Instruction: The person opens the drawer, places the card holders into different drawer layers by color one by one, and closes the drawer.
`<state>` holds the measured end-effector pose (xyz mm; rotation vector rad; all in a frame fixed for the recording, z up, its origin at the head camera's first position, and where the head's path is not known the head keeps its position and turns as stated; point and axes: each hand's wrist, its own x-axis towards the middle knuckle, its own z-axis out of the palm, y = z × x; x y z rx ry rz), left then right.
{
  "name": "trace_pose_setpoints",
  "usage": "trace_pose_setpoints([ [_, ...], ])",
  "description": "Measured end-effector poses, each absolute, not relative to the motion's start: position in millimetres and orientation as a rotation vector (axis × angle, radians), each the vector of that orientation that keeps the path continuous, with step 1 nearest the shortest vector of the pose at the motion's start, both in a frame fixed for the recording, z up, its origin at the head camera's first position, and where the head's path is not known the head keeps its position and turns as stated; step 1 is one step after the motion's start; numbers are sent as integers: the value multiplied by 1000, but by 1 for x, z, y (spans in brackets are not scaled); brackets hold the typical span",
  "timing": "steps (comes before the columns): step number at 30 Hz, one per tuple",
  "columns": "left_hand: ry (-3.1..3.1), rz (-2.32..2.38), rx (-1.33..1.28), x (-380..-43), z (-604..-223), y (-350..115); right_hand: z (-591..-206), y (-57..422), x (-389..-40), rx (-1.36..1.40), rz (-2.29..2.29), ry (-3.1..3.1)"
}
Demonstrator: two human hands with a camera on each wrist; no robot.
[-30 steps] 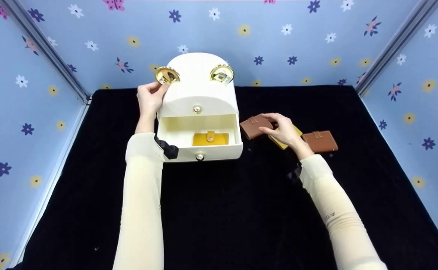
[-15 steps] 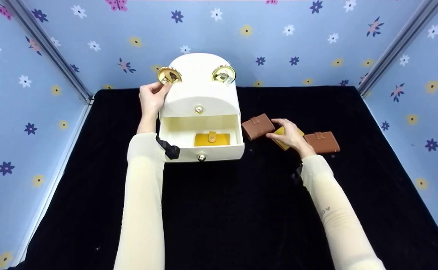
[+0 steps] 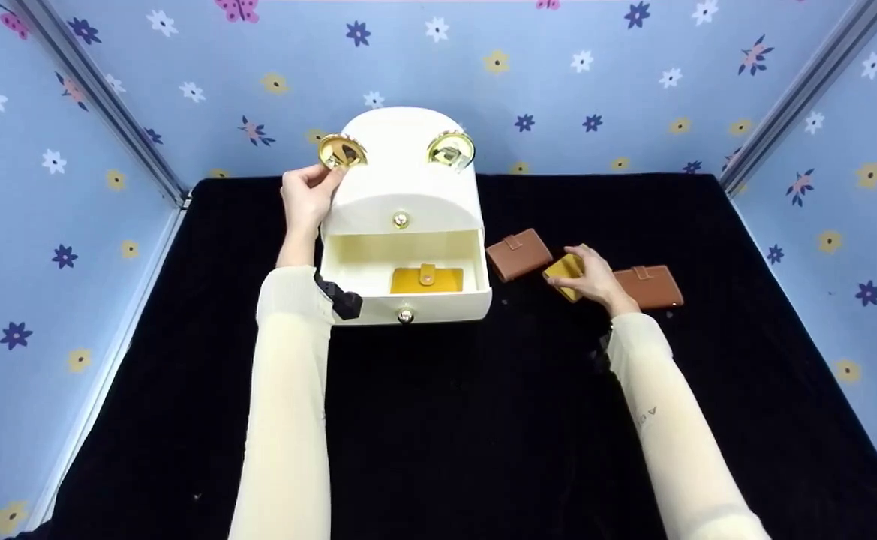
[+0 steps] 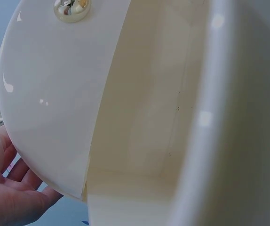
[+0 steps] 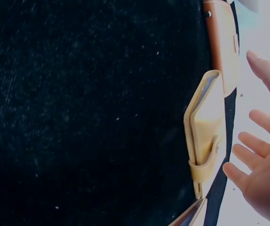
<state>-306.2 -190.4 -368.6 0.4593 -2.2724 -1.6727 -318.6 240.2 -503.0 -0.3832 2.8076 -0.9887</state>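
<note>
My left hand [image 3: 308,196] rests on the left side of a white domed drawer box [image 3: 405,180], beside a gold-rimmed round eye [image 3: 342,152]. In the left wrist view its fingers [image 4: 19,169] lie along the curved side of the box. The lower drawer [image 3: 446,306] is pulled out and holds a yellow card wallet [image 3: 415,280] with a snap strap. My right hand [image 3: 593,276] hovers over another yellow card wallet [image 3: 563,270], thumb and fingers spread on either side of it. The right wrist view shows those fingers [image 5: 250,155] apart from the wallet.
A brown wallet [image 3: 519,253] lies between the box and the right hand. Another brown wallet [image 3: 650,286] is to the right of the hand, partly behind it. Black cloth [image 3: 438,420] covers the table, and flowered blue panels [image 3: 558,97] enclose it.
My right hand has left the nearer brown wallet and moved right to the yellow wallet. The left hand stays against the box. The whole head view has shifted slightly.
</note>
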Motion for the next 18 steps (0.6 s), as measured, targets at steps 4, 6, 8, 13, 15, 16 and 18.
trace_pose_setpoints([
  [4, -2268, -1672, 464, -306, -368, -190, -507, 243, -319, -332, -999, 2794],
  [6, -2264, -1675, 461, -306, -368, -190, -510, 244, -319, -302, -1002, 2783],
  [8, -2267, -1668, 461, -306, -368, -190, -512, 245, -318, -256, -1000, 2765],
  [13, -2265, -1660, 442, -305, -369, -190, -518, 249, -317, -176, -941, 2743],
  [15, -2263, -1658, 436, -305, -369, -190, -520, 249, -317, -164, -911, 2747],
  [16, -2264, -1658, 437, -305, -369, -190, -520, 249, -317, -158, -900, 2749],
  [18, -2261, -1663, 445, -305, -369, -190, -521, 249, -318, -140, -880, 2745],
])
